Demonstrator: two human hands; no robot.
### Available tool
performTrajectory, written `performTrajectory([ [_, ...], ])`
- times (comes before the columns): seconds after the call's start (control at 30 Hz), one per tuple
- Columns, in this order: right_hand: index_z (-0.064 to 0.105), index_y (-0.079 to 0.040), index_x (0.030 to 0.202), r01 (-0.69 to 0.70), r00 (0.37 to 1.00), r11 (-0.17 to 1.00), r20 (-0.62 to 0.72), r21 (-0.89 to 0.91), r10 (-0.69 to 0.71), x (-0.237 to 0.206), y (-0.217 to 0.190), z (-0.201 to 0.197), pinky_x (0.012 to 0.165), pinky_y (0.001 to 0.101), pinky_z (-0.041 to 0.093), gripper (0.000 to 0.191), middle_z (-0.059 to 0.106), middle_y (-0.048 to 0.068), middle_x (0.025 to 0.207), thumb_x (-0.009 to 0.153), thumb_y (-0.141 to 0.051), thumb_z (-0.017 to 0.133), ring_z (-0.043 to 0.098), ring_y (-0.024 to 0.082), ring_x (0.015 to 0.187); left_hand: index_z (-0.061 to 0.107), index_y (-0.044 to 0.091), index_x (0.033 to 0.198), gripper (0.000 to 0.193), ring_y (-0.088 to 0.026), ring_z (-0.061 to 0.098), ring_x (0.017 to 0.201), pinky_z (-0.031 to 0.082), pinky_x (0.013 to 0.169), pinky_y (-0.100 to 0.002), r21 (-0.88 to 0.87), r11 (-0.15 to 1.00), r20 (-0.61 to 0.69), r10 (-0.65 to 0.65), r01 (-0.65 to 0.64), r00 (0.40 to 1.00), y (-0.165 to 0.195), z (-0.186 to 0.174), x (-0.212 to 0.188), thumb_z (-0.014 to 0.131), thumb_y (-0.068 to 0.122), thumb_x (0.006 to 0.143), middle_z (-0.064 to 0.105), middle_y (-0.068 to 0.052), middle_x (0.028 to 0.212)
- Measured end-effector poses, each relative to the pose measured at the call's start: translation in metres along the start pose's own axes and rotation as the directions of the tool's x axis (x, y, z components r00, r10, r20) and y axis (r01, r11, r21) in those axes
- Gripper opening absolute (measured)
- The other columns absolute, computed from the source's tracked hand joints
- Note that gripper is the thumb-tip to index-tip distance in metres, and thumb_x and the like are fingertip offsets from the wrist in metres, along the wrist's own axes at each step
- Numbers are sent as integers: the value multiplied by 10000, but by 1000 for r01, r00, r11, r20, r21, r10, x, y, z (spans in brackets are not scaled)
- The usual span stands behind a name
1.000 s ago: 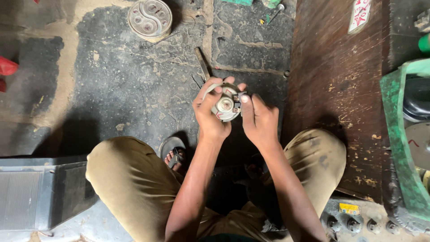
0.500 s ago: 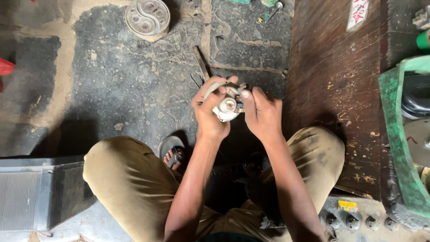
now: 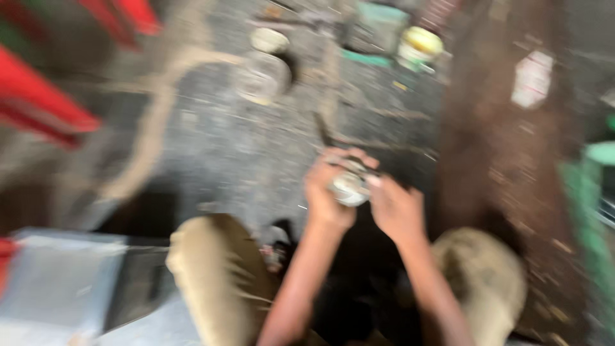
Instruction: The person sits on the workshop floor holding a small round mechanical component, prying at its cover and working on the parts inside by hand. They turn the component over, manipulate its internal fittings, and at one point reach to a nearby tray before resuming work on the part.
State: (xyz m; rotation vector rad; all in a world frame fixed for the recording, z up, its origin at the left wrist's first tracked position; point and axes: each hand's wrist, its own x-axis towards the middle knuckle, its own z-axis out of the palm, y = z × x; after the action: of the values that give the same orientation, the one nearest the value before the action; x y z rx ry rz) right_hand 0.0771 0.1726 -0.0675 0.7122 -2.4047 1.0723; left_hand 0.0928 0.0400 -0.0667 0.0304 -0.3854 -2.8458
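The picture is blurred by head motion. Both hands hold a small round silver metal part (image 3: 350, 186) between them, above my knees. My left hand (image 3: 325, 192) wraps it from the left with fingers curled over its top. My right hand (image 3: 396, 208) grips it from the right, thumb against its rim. I sit low, with my tan-trousered knees (image 3: 211, 269) spread and a sandalled foot (image 3: 275, 247) on the dark, stained floor (image 3: 211, 154).
A round silvery metal disc part (image 3: 261, 77) lies on the floor ahead. A yellow-topped container (image 3: 419, 46) stands further back. A brown wooden board (image 3: 506, 173) runs along the right, a green crate (image 3: 586, 211) beyond it. A grey metal box (image 3: 64, 288) sits at lower left, red shapes (image 3: 38, 96) at upper left.
The view has swung upward and leftward and gone blurry, so more of the floor ahead shows. Both hands keep hold of the silver part in about the same pose.
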Motion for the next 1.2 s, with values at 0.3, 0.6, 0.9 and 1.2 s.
performTrajectory([
  [0.3,663,-31,950,-134,991,973,24,188,132,3,-9,-4,535,371,493,202,624,149,683,1030,-190,568,682,300,576,629,25,1030,244,-336,733,881,571,648,-418,77,996,-113,-44,53,993,0,-10,4,593,47,790,717,-181,996],
  [0.6,624,-10,845,-185,982,975,-17,125,189,10,-8,1,536,386,476,298,586,202,686,1056,-216,577,652,335,585,661,-19,1051,254,-280,712,847,565,678,-390,228,973,-126,2,27,992,1,-4,7,570,40,822,742,-194,1042],
  [0.9,623,-16,852,-110,990,985,-74,130,120,11,-3,6,510,383,481,258,611,181,674,1050,-176,581,677,352,600,689,-67,1038,243,-230,694,849,565,769,-324,310,951,-83,27,0,996,5,2,8,580,11,835,752,-189,1038],
  [1.2,629,12,859,-55,993,996,-97,71,61,13,-8,8,509,399,471,241,601,200,681,1040,-145,599,653,356,585,677,-65,1085,280,-283,708,895,576,814,-379,281,960,-70,20,1,997,11,0,8,615,2,820,724,-200,1041],
])
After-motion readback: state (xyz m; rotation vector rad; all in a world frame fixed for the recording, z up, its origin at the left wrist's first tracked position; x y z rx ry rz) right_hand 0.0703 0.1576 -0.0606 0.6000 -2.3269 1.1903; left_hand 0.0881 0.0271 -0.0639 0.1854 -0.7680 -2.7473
